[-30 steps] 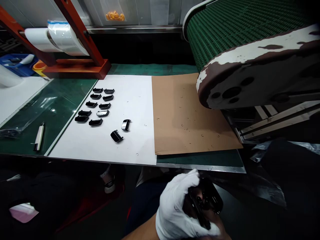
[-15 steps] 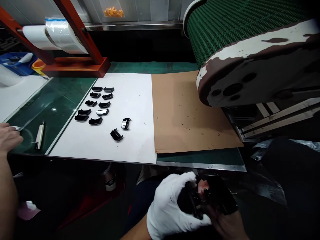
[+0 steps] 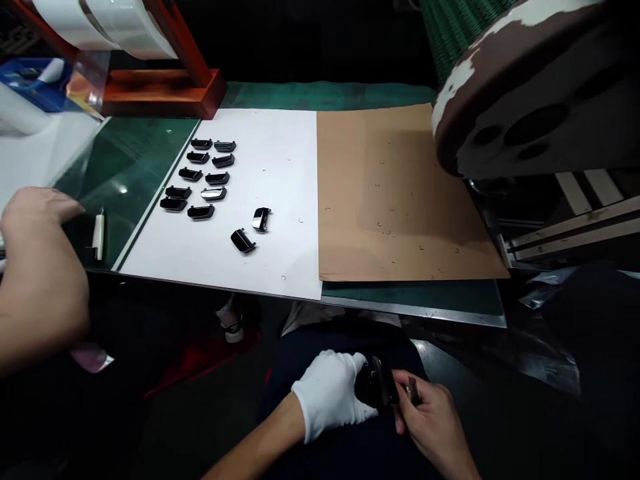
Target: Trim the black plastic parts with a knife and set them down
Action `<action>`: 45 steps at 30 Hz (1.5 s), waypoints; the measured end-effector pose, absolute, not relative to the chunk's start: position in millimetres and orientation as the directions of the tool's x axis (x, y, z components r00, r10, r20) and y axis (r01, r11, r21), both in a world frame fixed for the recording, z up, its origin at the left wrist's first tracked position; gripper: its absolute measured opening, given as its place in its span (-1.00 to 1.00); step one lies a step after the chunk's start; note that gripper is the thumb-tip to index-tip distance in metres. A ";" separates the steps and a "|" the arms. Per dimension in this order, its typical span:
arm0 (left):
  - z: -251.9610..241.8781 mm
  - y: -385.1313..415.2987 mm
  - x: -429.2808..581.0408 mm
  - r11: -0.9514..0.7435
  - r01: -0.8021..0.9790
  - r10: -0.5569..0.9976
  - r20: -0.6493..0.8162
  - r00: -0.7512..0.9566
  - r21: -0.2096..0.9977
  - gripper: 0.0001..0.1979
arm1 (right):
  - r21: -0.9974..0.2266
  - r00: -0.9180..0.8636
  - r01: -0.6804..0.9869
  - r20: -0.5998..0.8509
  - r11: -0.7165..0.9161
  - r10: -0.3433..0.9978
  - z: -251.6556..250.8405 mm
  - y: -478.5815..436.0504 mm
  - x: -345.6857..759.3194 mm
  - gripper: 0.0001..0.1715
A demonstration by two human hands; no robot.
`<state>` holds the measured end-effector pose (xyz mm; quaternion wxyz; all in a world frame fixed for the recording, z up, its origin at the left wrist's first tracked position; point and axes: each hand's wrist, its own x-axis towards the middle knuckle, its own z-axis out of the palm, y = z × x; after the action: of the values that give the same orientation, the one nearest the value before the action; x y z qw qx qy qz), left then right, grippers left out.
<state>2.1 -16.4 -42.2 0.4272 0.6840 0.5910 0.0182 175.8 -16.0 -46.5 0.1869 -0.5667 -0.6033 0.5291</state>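
Observation:
My left hand (image 3: 330, 390), in a white glove, is closed around a glossy black plastic part (image 3: 383, 381) above my lap. Close beside it, my bare right hand (image 3: 430, 410) has its fingers closed on a small brownish piece with a metallic edge (image 3: 413, 391); its kind is unclear. The right fingertips are near the black part's edge, and I cannot tell whether they touch it. Beyond my hands, several black plastic parts (image 3: 213, 193) lie in two rows on the white sheet (image 3: 280, 147). Two more black parts (image 3: 243, 241) lie apart, nearer the table's front.
Brown cardboard (image 3: 370, 200) covers the table's right side, with small dark curls scattered on it. A large belt machine (image 3: 520, 87) overhangs the right. At left are film rolls (image 3: 125, 27) on a red stand (image 3: 155, 90), a cutter (image 3: 99, 237) and another person's arm (image 3: 45, 287).
The view has tilted down and shifted. My hands have come lower over my lap, and the black part has turned edge-on. The other person's arm at left has moved further in.

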 end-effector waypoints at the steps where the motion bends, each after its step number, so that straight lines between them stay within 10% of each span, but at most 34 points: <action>1: -43.1 -16.9 4.4 0.062 0.803 0.822 -0.487 0.295 0.592 -0.65 | -0.849 -0.303 0.497 -0.365 -0.181 0.880 -47.6 -17.2 176.0 -0.66; 9: -34.7 -12.4 7.7 0.039 0.762 0.854 -0.418 0.310 0.646 -0.64 | -0.872 -0.250 0.431 -0.361 -0.231 0.898 -39.1 -16.7 185.3 -0.75; 17: -9.3 -13.8 -2.9 -0.039 0.568 0.983 -0.072 0.171 0.822 -0.37 | -0.908 -0.018 -0.354 -0.235 -0.226 0.972 -32.0 7.2 206.1 -0.83; 24: 8.5 36.0 -37.7 -0.162 0.799 0.987 0.093 0.133 0.580 -0.37 | -0.916 0.022 -0.332 -0.246 -0.225 0.969 -33.1 20.9 211.4 -0.84; 35: 5.4 148.8 -72.0 -0.252 0.887 0.946 -0.092 0.310 0.387 -0.56 | -0.870 -0.053 -0.316 -0.381 -0.377 0.923 -30.3 36.1 199.3 -0.69; 40: 22.6 97.6 -62.5 -0.215 0.869 0.965 -0.037 0.258 0.445 -0.34 | -0.837 -0.074 -0.329 -0.438 -0.437 0.896 -43.4 32.5 198.1 -0.69; 45: 23.7 51.7 -28.6 -0.278 0.524 0.904 0.035 0.425 0.805 0.02 | -0.803 -0.232 -0.227 -0.505 -0.551 0.831 -43.0 31.6 182.5 -0.54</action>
<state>-28.6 51.7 23.7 0.3725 0.7576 0.4713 0.2551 182.5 31.6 -43.0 0.3654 -0.5007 -0.3015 0.7244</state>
